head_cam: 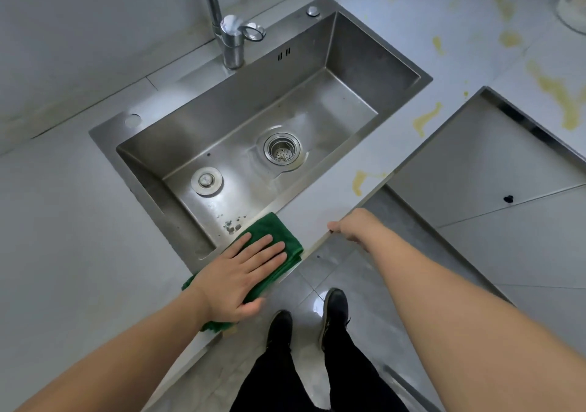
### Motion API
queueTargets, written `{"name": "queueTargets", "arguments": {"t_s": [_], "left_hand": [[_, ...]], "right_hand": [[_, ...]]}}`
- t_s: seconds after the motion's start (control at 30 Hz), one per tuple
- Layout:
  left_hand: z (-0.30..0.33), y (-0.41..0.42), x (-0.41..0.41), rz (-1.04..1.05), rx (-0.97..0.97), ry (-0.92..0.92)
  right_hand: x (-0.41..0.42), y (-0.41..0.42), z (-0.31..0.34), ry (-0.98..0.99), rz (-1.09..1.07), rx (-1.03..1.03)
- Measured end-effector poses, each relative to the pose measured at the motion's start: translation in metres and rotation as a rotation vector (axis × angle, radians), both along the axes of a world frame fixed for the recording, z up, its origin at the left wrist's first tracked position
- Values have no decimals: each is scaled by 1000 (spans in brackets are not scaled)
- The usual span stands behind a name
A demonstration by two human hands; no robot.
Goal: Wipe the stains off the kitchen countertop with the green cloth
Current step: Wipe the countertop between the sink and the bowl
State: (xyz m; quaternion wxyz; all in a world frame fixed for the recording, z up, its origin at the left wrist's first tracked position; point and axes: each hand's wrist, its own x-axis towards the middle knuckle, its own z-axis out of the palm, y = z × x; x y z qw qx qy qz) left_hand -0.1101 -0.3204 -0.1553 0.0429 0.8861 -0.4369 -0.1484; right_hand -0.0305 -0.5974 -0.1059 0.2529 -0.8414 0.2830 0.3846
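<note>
The green cloth (279, 232) lies folded on the front strip of the grey countertop (79, 237), at the near right corner of the sink. My left hand (244, 272) presses flat on the cloth with straight, spread fingers. My right hand (352, 226) rests on the countertop's front edge, to the right of the cloth, with its fingers curled over that edge. Yellowish stains (426, 120) streak the countertop right of the sink, one (360, 180) near the front edge and larger ones (558, 94) at the far right.
A steel sink (355, 50) with a tap (233, 36) and drain strainer (282, 148) fills the middle. A steel panel (485, 158) lies at the right below the counter edge. A pale bowl (572, 3) sits at the top right. My feet stand on the tiled floor (358, 272).
</note>
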Motion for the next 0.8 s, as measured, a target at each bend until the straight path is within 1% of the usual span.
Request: {"name": "queueTargets", "arguments": {"t_s": [0.07,0.23,0.33,0.4,0.47,0.53,0.63,0.8], "left_hand": [[0,-13,13,5,-2,-15],[-2,-39,37,-20,17,-20],[-3,-48,44,-24,19,-19],[-2,-58,52,-23,22,-31],[-1,-72,62,-28,26,-27],[-1,-86,72,-35,16,-20],[-2,-103,84,-47,18,-22],[-2,-127,98,-50,14,-30]], "right_hand": [[9,-8,-3,1,44,-8],[8,-18,-20,-40,-4,100],[2,-28,-19,-66,-20,225],[-4,-37,-17,-48,-47,354],[-7,-50,-16,-21,-74,427],[-6,-66,-17,-9,-112,394],[3,-88,-17,-55,-109,261],[20,-121,-13,-177,58,-22]]}}
